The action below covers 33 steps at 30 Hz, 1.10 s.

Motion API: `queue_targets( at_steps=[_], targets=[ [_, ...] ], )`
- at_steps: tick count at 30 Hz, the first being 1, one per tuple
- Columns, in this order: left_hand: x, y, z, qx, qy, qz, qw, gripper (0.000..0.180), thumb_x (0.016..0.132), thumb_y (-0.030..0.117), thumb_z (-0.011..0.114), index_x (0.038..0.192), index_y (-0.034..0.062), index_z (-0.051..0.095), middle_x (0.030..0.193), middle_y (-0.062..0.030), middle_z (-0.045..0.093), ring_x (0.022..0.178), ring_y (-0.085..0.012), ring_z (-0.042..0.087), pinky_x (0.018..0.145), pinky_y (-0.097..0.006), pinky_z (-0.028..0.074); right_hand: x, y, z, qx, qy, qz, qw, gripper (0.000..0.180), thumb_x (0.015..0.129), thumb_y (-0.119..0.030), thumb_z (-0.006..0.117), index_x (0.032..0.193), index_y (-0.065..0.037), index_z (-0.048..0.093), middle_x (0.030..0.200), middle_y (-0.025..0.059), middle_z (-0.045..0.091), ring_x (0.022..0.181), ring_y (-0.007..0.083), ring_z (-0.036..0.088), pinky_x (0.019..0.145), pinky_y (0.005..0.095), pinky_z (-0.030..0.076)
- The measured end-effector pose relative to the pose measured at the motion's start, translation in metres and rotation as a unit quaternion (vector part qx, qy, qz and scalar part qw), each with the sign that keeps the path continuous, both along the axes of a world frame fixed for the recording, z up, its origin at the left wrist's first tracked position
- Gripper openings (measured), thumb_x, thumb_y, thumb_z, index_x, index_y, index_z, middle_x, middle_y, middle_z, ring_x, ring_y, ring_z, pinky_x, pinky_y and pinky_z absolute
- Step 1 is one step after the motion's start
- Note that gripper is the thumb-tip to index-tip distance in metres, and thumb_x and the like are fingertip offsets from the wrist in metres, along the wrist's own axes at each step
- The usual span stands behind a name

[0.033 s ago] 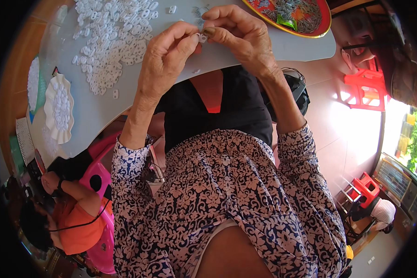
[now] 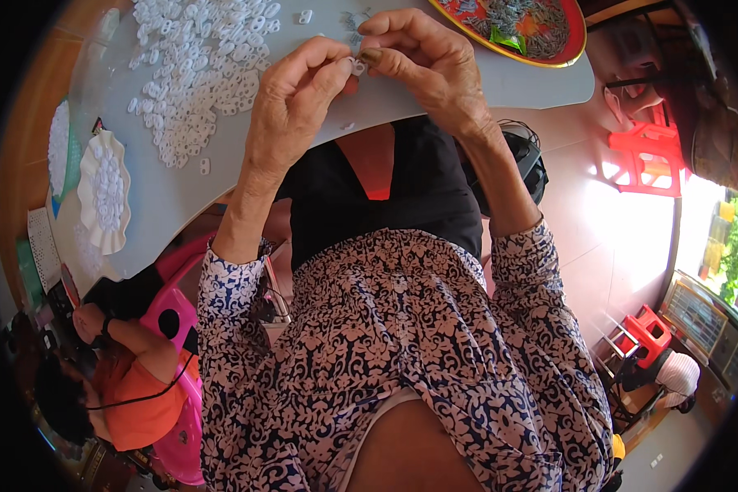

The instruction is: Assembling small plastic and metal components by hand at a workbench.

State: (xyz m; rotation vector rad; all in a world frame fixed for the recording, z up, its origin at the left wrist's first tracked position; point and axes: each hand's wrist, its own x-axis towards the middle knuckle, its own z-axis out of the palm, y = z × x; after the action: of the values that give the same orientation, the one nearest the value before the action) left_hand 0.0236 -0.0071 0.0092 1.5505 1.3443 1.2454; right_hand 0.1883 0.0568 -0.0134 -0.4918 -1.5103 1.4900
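Observation:
Over the table's near edge my two hands meet, fingertips almost touching. My left hand (image 2: 293, 97) pinches a small white plastic piece (image 2: 357, 69) with a hole in it between thumb and fingers. Against that piece, the thumb and index finger of my right hand (image 2: 436, 75) are closed; whatever else they grip is hidden or too small to name. Left of my hands lies a big heap of similar white oval pieces (image 2: 193, 82). A red round tray (image 2: 580, 45) with a yellow rim, holding many small grey metal parts (image 2: 529, 20) and a green packet, sits at the far right.
A scalloped cream dish (image 2: 86, 193) of white pieces stands on the grey table (image 2: 160, 201) at the left. A person in orange (image 2: 143, 410) sits near a pink chair (image 2: 168, 316) there. Red plastic stools (image 2: 648, 156) stand on the floor at the right.

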Motion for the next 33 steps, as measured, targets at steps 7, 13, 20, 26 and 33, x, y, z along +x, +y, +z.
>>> queue_targets(
  at_steps=[7,13,20,26,33],
  targets=[
    [0.001,0.002,-0.005,-0.023,-0.063,-0.005,0.998,0.017,0.091,0.018,0.054,0.091,0.0025,0.061,0.072,-0.0008,0.061,0.068,-0.005,0.054,0.064,-0.02,0.043,0.001,0.0,0.001,-0.012,-0.001,-0.003,1.0,0.023,0.085,-0.006,0.065,0.106,0.0,0.059,0.087,0.0026,0.064,0.077,0.0072,0.06,0.075,0.0221,0.051],
    [0.001,0.003,-0.011,-0.015,-0.059,0.0,0.998,0.02,0.092,0.021,0.053,0.09,0.002,0.061,0.069,0.0,0.06,0.066,-0.0049,0.053,0.062,-0.02,0.042,0.001,0.001,0.0,-0.012,-0.012,-0.016,1.0,0.022,0.085,-0.006,0.064,0.105,0.001,0.058,0.086,0.0036,0.064,0.075,0.0072,0.059,0.072,0.0212,0.051],
    [0.006,0.0,-0.014,0.0,-0.052,0.026,0.998,0.021,0.093,0.022,0.052,0.09,0.0028,0.06,0.067,0.0007,0.059,0.064,-0.0049,0.051,0.059,-0.02,0.041,0.0,0.0,0.001,-0.003,-0.01,-0.018,1.0,0.022,0.085,-0.006,0.064,0.105,0.001,0.058,0.086,0.0039,0.065,0.075,0.0069,0.06,0.072,0.021,0.051],
    [0.01,-0.001,-0.017,0.013,-0.063,0.039,0.997,0.021,0.093,0.023,0.053,0.089,0.003,0.06,0.067,0.0011,0.058,0.063,-0.0048,0.051,0.057,-0.02,0.041,-0.001,-0.001,0.001,0.001,-0.021,-0.027,0.999,0.022,0.085,-0.006,0.064,0.105,0.001,0.058,0.086,0.0043,0.065,0.076,0.0072,0.061,0.073,0.0211,0.051],
    [0.011,-0.002,-0.018,0.015,-0.072,0.046,0.996,0.021,0.093,0.023,0.053,0.089,0.0032,0.06,0.066,0.0013,0.057,0.063,-0.0044,0.05,0.057,-0.02,0.04,-0.001,0.0,-0.001,0.005,-0.017,-0.025,1.0,0.022,0.085,-0.006,0.064,0.105,0.001,0.058,0.087,0.0043,0.065,0.076,0.0073,0.061,0.073,0.0209,0.051]
  ],
)
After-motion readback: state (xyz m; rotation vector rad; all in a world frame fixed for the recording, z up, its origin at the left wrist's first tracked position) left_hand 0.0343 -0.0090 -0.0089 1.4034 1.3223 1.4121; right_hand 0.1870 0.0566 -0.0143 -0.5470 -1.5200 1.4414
